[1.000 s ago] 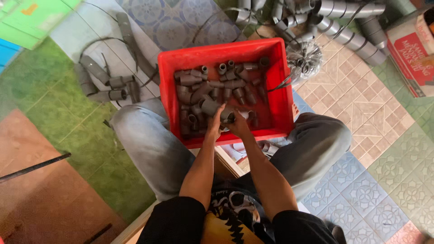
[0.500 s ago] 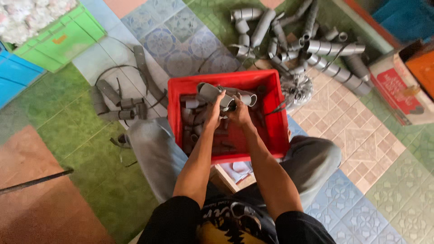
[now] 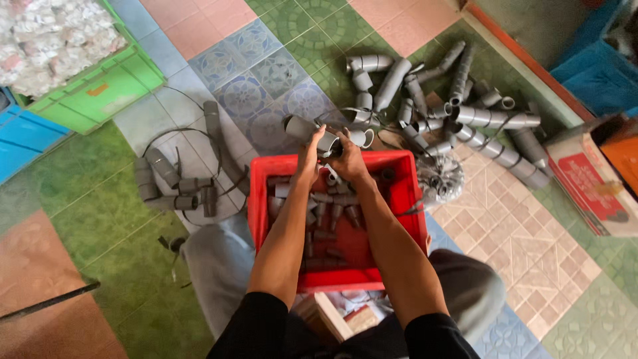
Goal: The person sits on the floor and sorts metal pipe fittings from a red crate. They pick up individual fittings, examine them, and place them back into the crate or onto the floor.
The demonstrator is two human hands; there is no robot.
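At your far right, a cardboard box lies on the tiled floor, its red-and-white printed side face up, touching the end of the grey pipe pile. At upper left, you can see a small orange label stuck on the side wall of the green crate. No screens or signs show.

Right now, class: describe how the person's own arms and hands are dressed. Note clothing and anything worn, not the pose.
Both arms are bare from the hands up to black sleeves pushed up near the elbows. The left hand and right hand wear no gloves. No watch, ring or band is visible on either wrist.
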